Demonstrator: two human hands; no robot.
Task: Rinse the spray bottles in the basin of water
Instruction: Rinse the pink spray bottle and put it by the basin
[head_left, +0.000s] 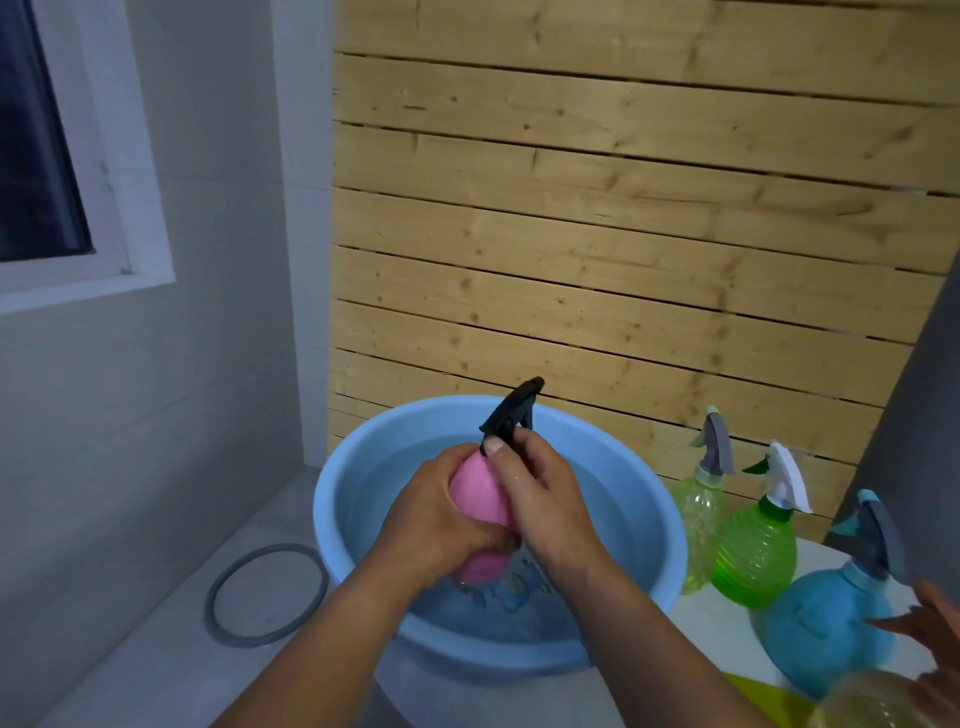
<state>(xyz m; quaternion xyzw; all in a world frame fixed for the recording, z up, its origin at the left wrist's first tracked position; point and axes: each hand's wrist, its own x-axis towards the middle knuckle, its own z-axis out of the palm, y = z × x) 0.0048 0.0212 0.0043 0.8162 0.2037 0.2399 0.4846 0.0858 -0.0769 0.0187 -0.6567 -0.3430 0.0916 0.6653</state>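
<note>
A pink spray bottle (480, 506) with a dark trigger head is held tilted above a light blue basin (337, 499) of water. My left hand (434, 514) wraps the bottle's body from the left. My right hand (540, 493) grips its neck and right side, thumb by the trigger head. The bottle's base hangs just over the water. To the right of the basin stand a pale yellow-green spray bottle (698, 512), a bright green spray bottle (758, 556) and a round blue spray bottle (826, 623).
A wooden slat panel (623, 234) stands behind the basin. A grey ring (265, 595) lies on the floor to its left. Another person's hand (930, 618) and a yellowish bottle (872, 701) show at the lower right. A window (36, 156) is upper left.
</note>
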